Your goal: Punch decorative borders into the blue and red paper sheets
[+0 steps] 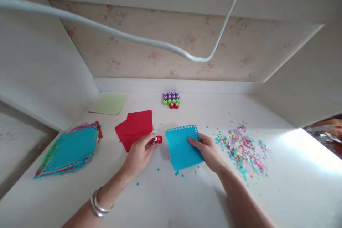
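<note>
Between the fingers of my left hand is a small red craft punch with a white and black spot on it. My right hand grips the right side of a blue sheet of paper, thumb on top. Punched holes run along the sheet's far edge and part of its right edge. The punch is just left of the sheet, apart from it. Red paper sheets lie on the white table beyond my left hand. A few blue paper bits are scattered below the blue sheet.
A pile of hole-edged coloured sheets lies at the left, pale green paper behind it. Several purple, green and red punches stand in rows near the back wall. Confetti is spread at the right. A white cable hangs across the top.
</note>
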`<action>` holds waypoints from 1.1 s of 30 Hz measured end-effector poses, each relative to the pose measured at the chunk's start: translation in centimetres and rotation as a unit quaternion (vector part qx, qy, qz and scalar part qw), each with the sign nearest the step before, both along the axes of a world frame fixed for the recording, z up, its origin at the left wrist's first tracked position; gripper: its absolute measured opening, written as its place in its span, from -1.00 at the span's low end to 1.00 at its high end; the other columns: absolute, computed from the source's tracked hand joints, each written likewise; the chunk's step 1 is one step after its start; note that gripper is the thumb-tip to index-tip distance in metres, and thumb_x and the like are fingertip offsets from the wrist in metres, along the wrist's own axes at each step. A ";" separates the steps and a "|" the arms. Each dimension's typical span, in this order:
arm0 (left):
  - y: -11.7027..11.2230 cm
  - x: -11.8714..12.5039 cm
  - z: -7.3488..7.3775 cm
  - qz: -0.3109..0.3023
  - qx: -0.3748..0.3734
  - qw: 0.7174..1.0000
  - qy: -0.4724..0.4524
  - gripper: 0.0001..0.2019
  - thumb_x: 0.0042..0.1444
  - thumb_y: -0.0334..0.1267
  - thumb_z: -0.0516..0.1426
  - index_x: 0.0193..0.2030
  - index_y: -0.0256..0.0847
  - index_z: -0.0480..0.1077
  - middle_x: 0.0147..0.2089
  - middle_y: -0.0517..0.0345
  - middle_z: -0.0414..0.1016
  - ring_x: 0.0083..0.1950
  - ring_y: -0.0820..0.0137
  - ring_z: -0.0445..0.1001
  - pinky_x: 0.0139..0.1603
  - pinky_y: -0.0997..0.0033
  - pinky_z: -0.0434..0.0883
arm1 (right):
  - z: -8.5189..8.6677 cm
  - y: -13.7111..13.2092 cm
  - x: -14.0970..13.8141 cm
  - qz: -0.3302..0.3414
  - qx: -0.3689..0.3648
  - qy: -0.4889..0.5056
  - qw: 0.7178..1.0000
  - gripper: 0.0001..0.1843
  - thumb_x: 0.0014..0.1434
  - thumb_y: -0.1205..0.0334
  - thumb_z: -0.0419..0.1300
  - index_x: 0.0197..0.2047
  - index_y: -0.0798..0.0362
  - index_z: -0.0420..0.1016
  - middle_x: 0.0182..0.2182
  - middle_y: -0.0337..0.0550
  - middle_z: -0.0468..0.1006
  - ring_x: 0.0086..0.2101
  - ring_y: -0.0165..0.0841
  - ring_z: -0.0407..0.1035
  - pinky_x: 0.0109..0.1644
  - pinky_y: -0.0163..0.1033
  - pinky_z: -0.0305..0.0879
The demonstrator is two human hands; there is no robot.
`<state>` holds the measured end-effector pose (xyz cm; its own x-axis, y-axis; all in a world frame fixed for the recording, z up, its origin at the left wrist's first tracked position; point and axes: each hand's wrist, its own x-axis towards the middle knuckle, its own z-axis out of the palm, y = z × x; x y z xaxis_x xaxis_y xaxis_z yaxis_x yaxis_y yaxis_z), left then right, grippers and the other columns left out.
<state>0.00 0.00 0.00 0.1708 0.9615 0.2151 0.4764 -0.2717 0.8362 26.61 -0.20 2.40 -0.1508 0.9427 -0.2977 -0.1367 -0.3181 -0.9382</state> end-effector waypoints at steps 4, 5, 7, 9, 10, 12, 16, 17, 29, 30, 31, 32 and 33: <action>-0.1 -0.2 -0.1 -0.009 -0.013 1.000 -0.014 -0.74 0.24 -0.24 0.14 0.07 -0.06 0.40 0.04 0.17 0.56 0.00 0.35 0.57 0.03 0.34 0.52 | 0.3 0.0 -0.7 0.008 -0.034 -0.025 0.999 -0.62 0.07 -0.05 0.34 -0.20 0.08 0.50 -0.31 -0.07 0.66 -0.37 -0.21 0.53 -0.28 -0.16 0.47; -0.2 -0.3 -0.2 -0.012 -0.016 1.000 -0.014 -0.74 0.24 -0.23 0.14 0.07 -0.05 0.40 0.05 0.17 0.55 0.01 0.35 0.56 0.04 0.35 0.51 | 0.4 0.0 -0.8 0.008 -0.040 -0.031 0.999 -0.62 0.06 -0.05 0.34 -0.20 0.07 0.50 -0.31 -0.07 0.66 -0.37 -0.21 0.53 -0.29 -0.16 0.47; -0.2 -0.3 -0.2 -0.017 -0.016 1.000 -0.013 -0.74 0.25 -0.22 0.14 0.07 -0.05 0.40 0.06 0.17 0.55 0.02 0.35 0.55 0.06 0.34 0.51 | 0.4 -0.1 -1.0 0.011 -0.044 -0.035 0.998 -0.62 0.08 -0.05 0.33 -0.19 0.07 0.50 -0.31 -0.08 0.66 -0.36 -0.20 0.54 -0.28 -0.15 0.48; -0.2 -0.2 -0.1 -0.022 -0.014 1.000 -0.010 -0.75 0.25 -0.23 0.14 0.06 -0.06 0.40 0.05 0.16 0.55 0.02 0.35 0.55 0.06 0.34 0.50 | 0.4 -0.1 -1.0 0.014 -0.041 -0.035 0.998 -0.64 0.10 -0.04 0.31 -0.18 0.06 0.49 -0.30 -0.09 0.66 -0.35 -0.20 0.54 -0.27 -0.15 0.48; -0.2 -0.2 -0.1 -0.023 -0.012 1.000 -0.009 -0.75 0.24 -0.23 0.15 0.06 -0.06 0.40 0.05 0.16 0.55 0.02 0.35 0.55 0.06 0.34 0.50 | 0.3 -0.1 -1.0 0.017 -0.038 -0.035 0.999 -0.64 0.11 -0.04 0.31 -0.18 0.06 0.49 -0.30 -0.09 0.66 -0.35 -0.20 0.54 -0.26 -0.14 0.48; -0.2 -0.2 0.1 -0.020 -0.008 1.000 -0.009 -0.76 0.23 -0.23 0.16 0.04 -0.07 0.41 0.03 0.16 0.56 0.01 0.34 0.55 0.05 0.34 0.50 | 0.1 -0.1 -1.0 0.022 -0.036 -0.039 0.998 -0.64 0.12 -0.05 0.29 -0.17 0.06 0.48 -0.29 -0.08 0.65 -0.35 -0.20 0.54 -0.26 -0.13 0.48; -0.2 -0.3 0.1 -0.019 -0.003 1.000 -0.009 -0.75 0.23 -0.24 0.16 0.05 -0.08 0.41 0.02 0.14 0.57 -0.02 0.34 0.57 0.03 0.34 0.52 | 0.1 -0.2 -0.8 0.025 -0.034 -0.061 0.997 -0.61 0.12 -0.06 0.29 -0.14 0.07 0.48 -0.28 -0.06 0.65 -0.34 -0.18 0.54 -0.27 -0.12 0.48; -0.2 -0.3 0.0 -0.019 -0.002 1.000 -0.008 -0.75 0.23 -0.23 0.16 0.05 -0.08 0.40 0.02 0.14 0.57 -0.01 0.34 0.56 0.03 0.34 0.52 | 0.1 -0.2 -0.8 0.025 -0.034 -0.067 0.997 -0.60 0.12 -0.07 0.29 -0.14 0.07 0.49 -0.28 -0.06 0.65 -0.34 -0.18 0.54 -0.27 -0.12 0.48; -0.1 -0.3 0.0 -0.020 0.019 0.999 0.031 -0.75 0.23 -0.24 0.17 0.05 -0.08 0.40 0.03 0.13 0.56 0.03 0.33 0.55 0.06 0.32 0.51 | 0.0 -0.5 -0.6 0.032 -0.005 -0.137 0.990 -0.59 0.14 -0.12 0.22 -0.18 0.07 0.49 -0.37 -0.09 0.61 -0.35 -0.17 0.51 -0.34 -0.16 0.43; -0.1 -0.2 0.0 -0.022 0.021 0.999 0.034 -0.75 0.23 -0.25 0.17 0.05 -0.08 0.40 0.03 0.13 0.55 0.03 0.33 0.55 0.07 0.32 0.51 | 0.0 -0.5 -0.5 0.032 -0.002 -0.148 0.988 -0.59 0.15 -0.13 0.21 -0.17 0.07 0.49 -0.38 -0.10 0.60 -0.35 -0.17 0.51 -0.34 -0.16 0.43; -0.1 -0.2 0.0 -0.023 0.022 0.999 0.036 -0.75 0.23 -0.25 0.17 0.05 -0.08 0.40 0.03 0.13 0.55 0.03 0.33 0.55 0.06 0.32 0.51 | 0.0 -0.5 -0.5 0.032 0.000 -0.157 0.987 -0.58 0.15 -0.13 0.21 -0.17 0.07 0.49 -0.39 -0.11 0.59 -0.35 -0.17 0.51 -0.34 -0.16 0.42; -0.1 -0.2 0.0 -0.025 0.022 0.999 0.036 -0.75 0.23 -0.26 0.16 0.05 -0.07 0.40 0.04 0.13 0.55 0.03 0.34 0.55 0.06 0.33 0.51 | 0.0 -0.6 -0.4 0.034 0.001 -0.164 0.986 -0.58 0.16 -0.13 0.20 -0.16 0.07 0.49 -0.39 -0.12 0.59 -0.35 -0.17 0.51 -0.35 -0.17 0.42; -0.2 -0.2 0.1 -0.027 0.022 0.999 0.036 -0.75 0.23 -0.26 0.16 0.05 -0.07 0.40 0.04 0.14 0.55 0.03 0.34 0.55 0.06 0.34 0.51 | 0.0 -0.6 -0.4 0.036 0.003 -0.169 0.985 -0.58 0.16 -0.13 0.20 -0.16 0.07 0.49 -0.40 -0.12 0.58 -0.35 -0.17 0.51 -0.35 -0.17 0.42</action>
